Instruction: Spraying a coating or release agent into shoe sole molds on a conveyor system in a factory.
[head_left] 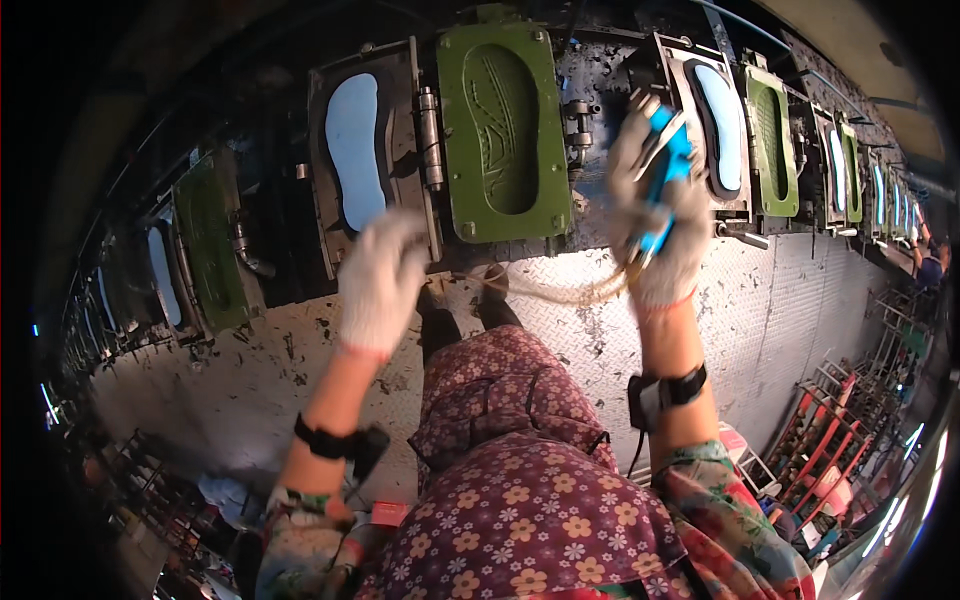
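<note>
My right hand [672, 240], in a whitish knit glove, is closed around a blue hand tool [668, 165] that looks like an air gun. A tan hose [560, 294] runs left from near that hand. My left hand [378, 280], gloved too, is over the lower end of a light blue shoe-sole shape [354, 140] with a dark rim. Motion smears its fingers, and I cannot tell whether they touch the sole. That sole lies in a metal mould half [320, 190], hinged to an open green mould half [502, 130] with a sole-shaped hollow.
Another light blue sole [722, 125] sits right of the tool, beside a green mould half [772, 140]. Similar moulds line the bench both ways. Patterned metal plate flooring [570, 340] is strewn with dark scraps. Red racks [825, 430] stand at the right; a person [932, 262] is far right.
</note>
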